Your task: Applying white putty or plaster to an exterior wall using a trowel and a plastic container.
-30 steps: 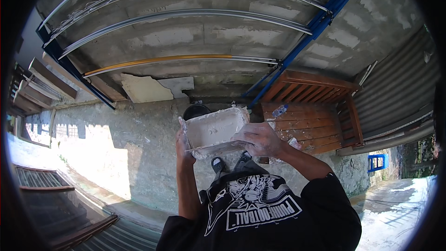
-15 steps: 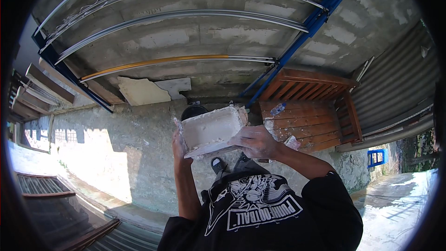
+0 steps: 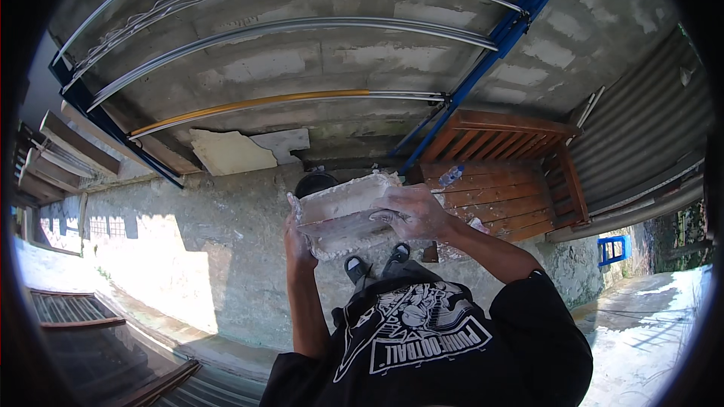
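A rectangular open trough (image 3: 343,234), thickly smeared with white plaster-like stuff, is held up in front of my body. It tilts so that its near outer side shows and little of its inside can be seen. My left hand (image 3: 299,235) grips the left end, palm against the wall and fingers reaching up. Wrapped over the right end, my right hand (image 3: 409,211) has its thumb on the near side. White residue coats both hands. A black bucket (image 3: 314,182) stands on the ground behind the trough, partly hidden by it.
At the right stands a wooden bench (image 3: 501,200) with a plastic bottle (image 3: 451,175) and white crumbs on it. A drying rack with blue legs (image 3: 422,133) leans at the wall. Broken board pieces (image 3: 232,152) lie at its foot. A blue stool (image 3: 614,250) is farther right.
The trough has been tipped, its opening turning away from me and its near outer side coming into view. My right hand has shifted slightly upward with it.
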A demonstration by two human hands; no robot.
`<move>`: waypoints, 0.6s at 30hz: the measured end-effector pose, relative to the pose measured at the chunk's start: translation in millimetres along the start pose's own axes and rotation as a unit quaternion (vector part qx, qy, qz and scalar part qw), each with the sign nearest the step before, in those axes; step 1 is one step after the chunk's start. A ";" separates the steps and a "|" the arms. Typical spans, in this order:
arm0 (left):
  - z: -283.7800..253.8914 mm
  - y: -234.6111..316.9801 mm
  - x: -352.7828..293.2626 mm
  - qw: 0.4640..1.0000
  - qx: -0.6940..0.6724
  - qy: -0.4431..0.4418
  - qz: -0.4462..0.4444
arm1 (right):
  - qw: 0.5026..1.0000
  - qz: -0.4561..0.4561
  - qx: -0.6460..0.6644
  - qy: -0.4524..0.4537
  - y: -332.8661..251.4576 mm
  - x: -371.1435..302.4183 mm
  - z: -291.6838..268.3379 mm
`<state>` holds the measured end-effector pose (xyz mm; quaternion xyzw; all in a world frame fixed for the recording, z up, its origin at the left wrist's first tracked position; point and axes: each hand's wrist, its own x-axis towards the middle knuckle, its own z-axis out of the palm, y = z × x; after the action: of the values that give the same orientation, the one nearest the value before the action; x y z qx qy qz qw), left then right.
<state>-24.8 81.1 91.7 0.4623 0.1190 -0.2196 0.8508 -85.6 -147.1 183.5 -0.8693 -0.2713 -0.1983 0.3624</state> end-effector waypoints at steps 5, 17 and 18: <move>-9.3 -3.2 0.5 1.000 -0.009 -0.015 0.015 | 1.000 -0.002 -0.011 0.007 0.2 6.5 -7.9; 0.8 0.7 2.9 0.999 -0.046 0.018 0.013 | 0.993 -0.098 -0.058 -0.034 0.9 -10.4 11.8; -1.6 0.6 4.9 0.999 -0.047 0.018 0.012 | 0.993 -0.097 -0.058 -0.035 1.9 -11.5 9.7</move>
<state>-20.2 81.4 89.3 0.4274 0.1388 -0.1951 0.8718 -91.9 -144.9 169.9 -0.8648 -0.3550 -0.2177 0.2804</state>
